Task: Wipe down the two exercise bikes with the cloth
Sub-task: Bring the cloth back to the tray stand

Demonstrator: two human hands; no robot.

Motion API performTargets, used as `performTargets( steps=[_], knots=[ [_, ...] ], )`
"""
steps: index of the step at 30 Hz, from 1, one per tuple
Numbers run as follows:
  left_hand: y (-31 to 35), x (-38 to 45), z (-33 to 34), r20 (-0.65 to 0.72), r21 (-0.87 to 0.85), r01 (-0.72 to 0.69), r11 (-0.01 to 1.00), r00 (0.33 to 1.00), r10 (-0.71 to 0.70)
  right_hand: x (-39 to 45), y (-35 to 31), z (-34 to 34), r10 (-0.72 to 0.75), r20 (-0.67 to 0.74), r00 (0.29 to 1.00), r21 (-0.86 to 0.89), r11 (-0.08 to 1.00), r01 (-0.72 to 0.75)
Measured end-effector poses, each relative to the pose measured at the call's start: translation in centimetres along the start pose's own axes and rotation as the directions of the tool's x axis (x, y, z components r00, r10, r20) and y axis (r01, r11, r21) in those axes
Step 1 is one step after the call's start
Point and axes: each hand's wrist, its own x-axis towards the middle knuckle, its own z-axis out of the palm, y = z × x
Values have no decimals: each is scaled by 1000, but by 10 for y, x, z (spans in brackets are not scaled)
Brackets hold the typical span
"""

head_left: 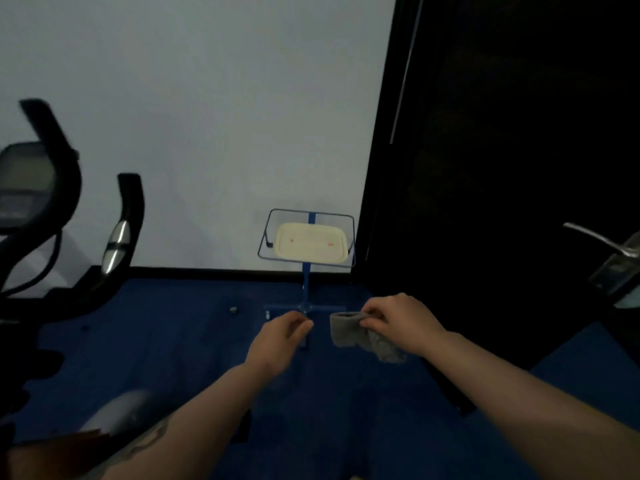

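- Two bare forearms reach forward from the bottom edge, hands meeting near the centre of the view over a blue floor [173, 341].
- The right hand [398, 323], at about 4 o'clock from centre, has its fingers curled round a grey cloth [349, 332]; its grip is closed on the upper edge of the cloth, and the rest hangs crumpled below the palm toward 5 o'clock.
- The left hand [277, 341], just beside the cloth at its 9 o'clock, is apart from it. Its fingers are loosely curled with thumb and fingertips close together, and this grip holds nothing.
- One exercise bike [52, 209] stands at 9 o'clock along the left edge: black curved handlebars, a dark display console, and a shiny metal patch on the nearer handle.
- Part of a second machine [616, 265] shows at 3 o'clock on the right edge, with a silver lever and a grey block; it is too cut off to tell more.
- Straight ahead, at 12 o'clock from the hands, a blue stand [306, 285] on a cross-shaped foot carries a wire frame with a pale cream tray [310, 242] in it.
- A white wall [207, 116] fills the upper left, and a black panel [502, 133] fills the upper right.
- The picture is dim and a little blurred.
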Motion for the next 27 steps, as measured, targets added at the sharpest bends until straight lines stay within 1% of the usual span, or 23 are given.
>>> performTargets(
  steps=[2, 6, 7, 10, 13, 16, 22, 27],
  knots=[
    [9, 35, -2, -21, 19, 20, 1000, 1000, -20, 27, 16, -12, -7, 18, 1000, 13, 1000, 7],
    [28, 96, -12, -100, 35, 18, 999, 995, -15, 85, 42, -24, -10, 31, 999, 20, 1000, 9],
    [30, 108, -15, -99, 37, 23, 999, 995, -19, 97, 45, -26, -3, 38, 999, 26, 1000, 2],
    [29, 143, -22, -48, 76, 37, 996, 998, -34, 142, 53, -24, 26, 73, 997, 35, 999, -29],
    [15, 184, -33, -35, 100, 55, 994, 998, -51, 190, 55, -20, 27, 103, 994, 43, 999, -32],
    [-2, 226, -47, -16, 120, 70, 990, 997, -69, 238, 53, -20, 40, 82, 996, 72, 996, -46],
    [-30, 312, -79, 41, 150, 79, 986, 995, -86, 327, 52, -20, 120, 88, 989, 109, 986, -130],
    [-45, 371, -88, 116, 188, 77, 979, 988, -100, 386, 57, -18, 199, 56, 978, 145, 968, -205]
  ],
)
